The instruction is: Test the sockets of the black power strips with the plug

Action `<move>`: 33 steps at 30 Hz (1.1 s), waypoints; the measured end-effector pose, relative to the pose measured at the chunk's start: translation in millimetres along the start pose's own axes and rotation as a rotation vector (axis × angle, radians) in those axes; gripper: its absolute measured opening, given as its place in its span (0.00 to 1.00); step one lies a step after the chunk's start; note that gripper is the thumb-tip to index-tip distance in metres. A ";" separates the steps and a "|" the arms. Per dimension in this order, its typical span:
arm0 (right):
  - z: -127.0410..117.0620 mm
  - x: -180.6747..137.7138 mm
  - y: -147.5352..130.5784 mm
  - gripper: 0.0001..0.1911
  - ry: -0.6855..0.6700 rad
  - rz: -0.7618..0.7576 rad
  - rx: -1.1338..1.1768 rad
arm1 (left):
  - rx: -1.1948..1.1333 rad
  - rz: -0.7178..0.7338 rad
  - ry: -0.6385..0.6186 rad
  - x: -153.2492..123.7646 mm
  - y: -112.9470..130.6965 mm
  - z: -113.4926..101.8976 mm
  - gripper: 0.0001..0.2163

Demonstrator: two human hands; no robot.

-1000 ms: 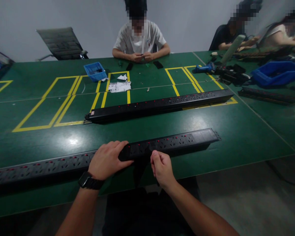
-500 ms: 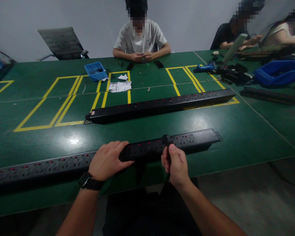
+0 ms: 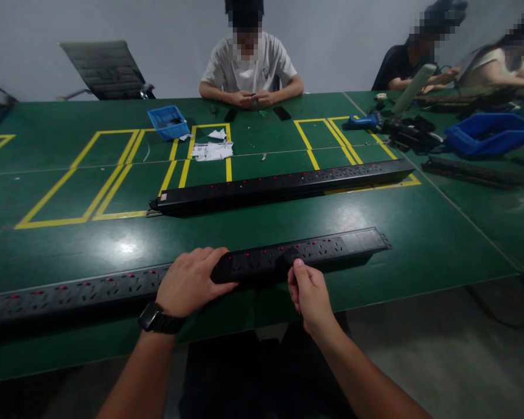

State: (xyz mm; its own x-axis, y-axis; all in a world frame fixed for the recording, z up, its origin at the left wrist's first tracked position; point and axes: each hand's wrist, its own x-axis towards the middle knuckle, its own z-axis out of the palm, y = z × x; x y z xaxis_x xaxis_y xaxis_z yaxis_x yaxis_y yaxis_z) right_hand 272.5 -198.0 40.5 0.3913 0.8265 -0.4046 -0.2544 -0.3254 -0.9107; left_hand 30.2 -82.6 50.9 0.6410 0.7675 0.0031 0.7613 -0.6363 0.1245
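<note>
A long black power strip (image 3: pixel 340 244) with red-marked sockets lies along the near edge of the green table (image 3: pixel 419 233). My left hand (image 3: pixel 190 282), a black watch on its wrist, lies over the strip's middle with the fingers curled over its far side. My right hand (image 3: pixel 310 294) is closed around a black plug (image 3: pixel 290 256) that sits low against a socket just right of my left hand. A dark cord seems to hang from the plug below the table edge.
A second black power strip (image 3: pixel 288 183) lies parallel further back, across yellow tape lines. Beyond it are a small blue tray (image 3: pixel 168 122), white papers (image 3: pixel 212 151) and a seated person (image 3: pixel 248 70). At right sit two more people, a blue bin (image 3: pixel 491 134) and a blue tool (image 3: pixel 362 121).
My right hand moved right along the strip, lifted the black plug over a socket, and now holds it lower against the strip. My left hand stayed in place.
</note>
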 end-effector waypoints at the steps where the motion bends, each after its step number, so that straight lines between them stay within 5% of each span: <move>1: 1.1 0.7 -0.6 0.29 -0.002 0.005 0.007 | 0.003 -0.001 -0.004 0.1 0.2 -0.2 0.28; 25: -1.2 5.4 -0.7 0.29 -0.019 0.014 -0.019 | 0.003 -0.013 -0.017 -1.1 1.1 0.3 0.28; 33: -1.0 6.3 1.1 0.29 -0.029 -0.006 -0.022 | -0.035 -0.016 0.016 26.8 61.3 0.0 0.30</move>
State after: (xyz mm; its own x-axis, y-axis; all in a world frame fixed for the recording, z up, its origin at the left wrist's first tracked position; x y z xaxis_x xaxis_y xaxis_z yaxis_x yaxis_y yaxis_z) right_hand 275.6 -193.6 36.8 0.3674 0.8413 -0.3966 -0.2323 -0.3299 -0.9150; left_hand 94.1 -101.0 58.6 0.6269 0.7789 0.0170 0.7674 -0.6211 0.1591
